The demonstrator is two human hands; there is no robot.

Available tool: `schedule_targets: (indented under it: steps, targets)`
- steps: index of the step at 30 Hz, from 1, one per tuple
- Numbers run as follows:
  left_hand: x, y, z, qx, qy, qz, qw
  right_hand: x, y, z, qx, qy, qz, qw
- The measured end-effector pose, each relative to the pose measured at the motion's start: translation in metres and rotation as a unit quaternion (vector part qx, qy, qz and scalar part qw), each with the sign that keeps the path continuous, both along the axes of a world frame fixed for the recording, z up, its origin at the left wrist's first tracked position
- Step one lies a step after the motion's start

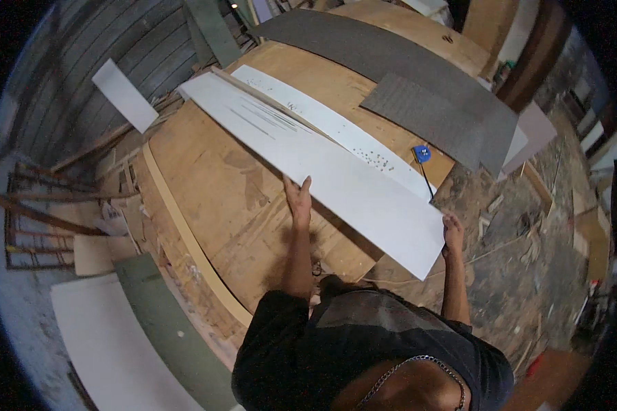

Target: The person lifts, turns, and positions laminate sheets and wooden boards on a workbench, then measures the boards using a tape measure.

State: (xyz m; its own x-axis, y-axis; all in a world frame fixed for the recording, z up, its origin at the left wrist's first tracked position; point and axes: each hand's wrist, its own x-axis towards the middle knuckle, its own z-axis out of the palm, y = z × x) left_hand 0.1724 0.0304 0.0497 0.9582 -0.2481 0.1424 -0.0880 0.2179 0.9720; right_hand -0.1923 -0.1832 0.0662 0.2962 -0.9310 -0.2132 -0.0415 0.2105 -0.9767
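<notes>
While your left hand (298,200) and right hand (452,234) hold the long white rectangular board (346,179), uneven grip could tilt it.

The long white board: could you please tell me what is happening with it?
A person holds the long white board with both hands over a wooden worktable. The left hand grips its near long edge; the right hand is at its right end. Behind it lies a speckled white strip, with a blue tape measure close by.

Left hand (298,201) part-hidden under white board (343,181)
</notes>
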Motion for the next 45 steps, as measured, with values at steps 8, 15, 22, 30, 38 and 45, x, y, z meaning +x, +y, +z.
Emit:
schedule_targets:
  steps: [8,15,22,30,38,45]
  targets:
    - [0.016,-0.050,0.069,0.094,-0.045,-0.141,0.984,-0.030,-0.005,-0.011,0.435,-0.343,-0.018,0.832]
    - [-0.080,-0.113,-0.014,0.027,0.338,-0.223,0.914,-0.032,0.016,0.036,0.396,-0.241,0.064,0.884]
    - [-0.096,-0.119,0.001,-0.214,0.404,-0.151,0.876,-0.040,0.031,0.033,0.461,-0.314,0.135,0.819]
    - [-0.088,-0.101,0.032,-0.261,0.305,0.031,0.915,-0.033,0.045,0.071,0.170,-0.091,0.196,0.962]
    - [-0.076,-0.079,0.031,-0.083,0.128,0.153,0.976,0.015,0.038,0.081,0.021,-0.150,0.099,0.983]
    - [-0.073,-0.059,0.026,-0.045,0.113,0.136,0.983,0.027,0.054,0.083,0.017,-0.154,0.087,0.984]
